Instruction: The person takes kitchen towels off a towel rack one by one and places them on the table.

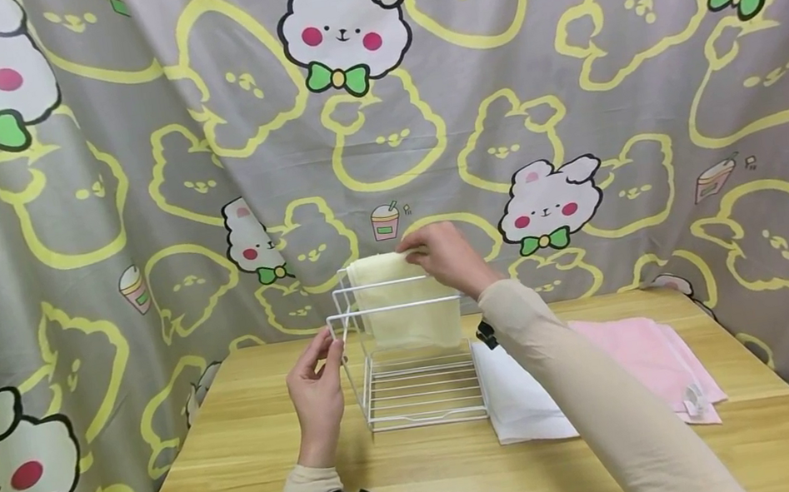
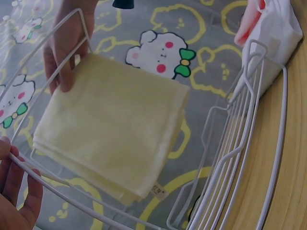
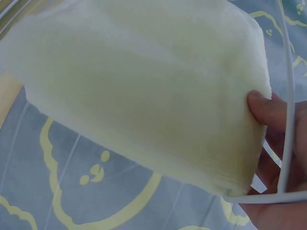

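Observation:
A white wire rack (image 1: 430, 423) with several top rails stands on the table. My left hand (image 1: 318, 400) pinches the wire at the rack's near left upper corner. A pale yellow folded towel (image 1: 416, 323) hangs at the rack's rear top rails, its lower edge above the wire base. With thumb and fingers, my right hand (image 1: 445, 256) holds the towel's upper right edge, reaching over from the right. In the left wrist view, a small label shows on a lower corner of the towel (image 2: 112, 124). Part of my right hand (image 3: 278, 120) is behind the towel and a rack wire.
Right of the rack, a white folded cloth (image 1: 522, 396) lies beside it, partly under my right forearm. A pink cloth (image 1: 640, 354) with a small white tag lies farther right. Behind the wooden table (image 1: 241, 444) hangs a patterned grey curtain (image 1: 384, 172).

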The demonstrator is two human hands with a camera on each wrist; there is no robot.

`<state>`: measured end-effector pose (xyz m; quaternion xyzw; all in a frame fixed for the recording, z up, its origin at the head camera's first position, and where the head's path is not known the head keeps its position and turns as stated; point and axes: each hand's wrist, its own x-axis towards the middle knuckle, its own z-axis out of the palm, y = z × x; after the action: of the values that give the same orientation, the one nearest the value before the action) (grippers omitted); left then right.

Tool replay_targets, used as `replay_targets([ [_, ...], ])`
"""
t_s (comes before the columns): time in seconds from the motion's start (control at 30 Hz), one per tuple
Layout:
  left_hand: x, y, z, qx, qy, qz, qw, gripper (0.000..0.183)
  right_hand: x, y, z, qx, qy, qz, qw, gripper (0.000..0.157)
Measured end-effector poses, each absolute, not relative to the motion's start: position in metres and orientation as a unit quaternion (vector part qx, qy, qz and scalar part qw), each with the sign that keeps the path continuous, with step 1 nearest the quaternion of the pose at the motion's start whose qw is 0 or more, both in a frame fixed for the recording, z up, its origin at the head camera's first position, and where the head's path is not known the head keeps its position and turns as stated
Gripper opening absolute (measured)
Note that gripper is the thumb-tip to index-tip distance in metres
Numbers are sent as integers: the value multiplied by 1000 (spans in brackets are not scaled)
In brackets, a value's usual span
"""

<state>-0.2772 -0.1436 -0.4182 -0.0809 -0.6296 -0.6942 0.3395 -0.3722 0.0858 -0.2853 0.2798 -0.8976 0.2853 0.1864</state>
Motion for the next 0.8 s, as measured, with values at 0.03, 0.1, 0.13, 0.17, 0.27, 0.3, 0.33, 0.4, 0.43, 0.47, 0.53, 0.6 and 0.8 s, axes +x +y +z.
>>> replay_targets([
  [0.03, -277, -144, -418, -81, -630, -694, 340, 27, -372, 86, -286, 281, -897, 280, 196, 17],
  [0.1, -277, -144, -418, -81, -631, -693, 339, 27, -371, 85, -286, 283, -894, 276, 211, 18],
  [0.13, -277, -144, -418, -82, -631, -693, 339, 27, -371, 86, -286, 281, -893, 275, 218, 19],
  [0.17, -277, -144, -418, -82, -631, -694, 338, 27, -370, 86, -286, 280, -892, 275, 224, 19],
  [0.27, -277, -145, -418, -81, -630, -694, 338, 27, -368, 86, -285, 281, -888, 275, 239, 20],
  [0.3, -277, -145, -418, -81, -630, -694, 339, 27, -368, 86, -284, 282, -886, 276, 243, 20],
  [0.33, -277, -145, -418, -81, -630, -694, 339, 27, -367, 86, -283, 283, -885, 277, 246, 20],
  [0.4, -276, -145, -417, -84, -631, -692, 340, 27, -365, 87, -281, 286, -881, 281, 251, 21],
  [0.43, -276, -145, -417, -86, -632, -691, 340, 27, -364, 87, -280, 286, -880, 285, 251, 21],
  [0.47, -276, -146, -417, -87, -632, -691, 340, 27, -363, 88, -279, 287, -878, 289, 252, 21],
  [0.53, -276, -145, -417, -90, -633, -690, 339, 27, -360, 89, -277, 290, -875, 295, 254, 22],
  [0.6, -276, -145, -417, -90, -632, -691, 339, 27, -357, 90, -274, 291, -871, 302, 257, 22],
  [0.8, -276, -146, -417, -87, -632, -692, 337, 27, -347, 95, -265, 287, -857, 316, 288, 21],
])
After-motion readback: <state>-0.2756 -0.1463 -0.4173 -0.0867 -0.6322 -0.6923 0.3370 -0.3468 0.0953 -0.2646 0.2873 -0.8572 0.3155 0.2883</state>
